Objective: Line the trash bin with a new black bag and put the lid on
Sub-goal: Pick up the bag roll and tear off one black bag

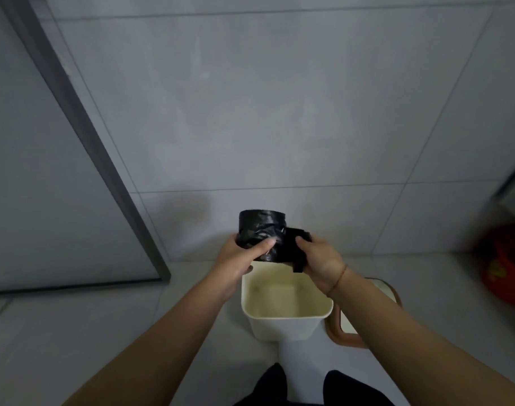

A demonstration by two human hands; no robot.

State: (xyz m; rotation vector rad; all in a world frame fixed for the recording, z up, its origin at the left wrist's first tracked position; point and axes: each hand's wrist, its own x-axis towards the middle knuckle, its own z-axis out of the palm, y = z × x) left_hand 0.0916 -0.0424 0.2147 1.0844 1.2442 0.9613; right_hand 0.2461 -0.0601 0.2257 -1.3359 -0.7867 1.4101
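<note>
Grey tiled wall [250, 98] behind the unlined bin [282, 323]. Left hand [238, 256] grips the bag roll [260, 230]; right hand [320, 259] pinches its loose end [297, 244]

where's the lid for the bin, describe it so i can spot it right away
Find the cream trash bin standing open on the pale floor below the two hands. The lid lies on the floor against the bin's right side, partly hidden by the right forearm. Its brown rim around a pale centre sets it apart from the plain cream bin.

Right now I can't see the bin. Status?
Left hand grips bag roll; right hand pulls loose end. Bin empty, unlined. Lid on floor beside it. Nothing blocking.
</note>
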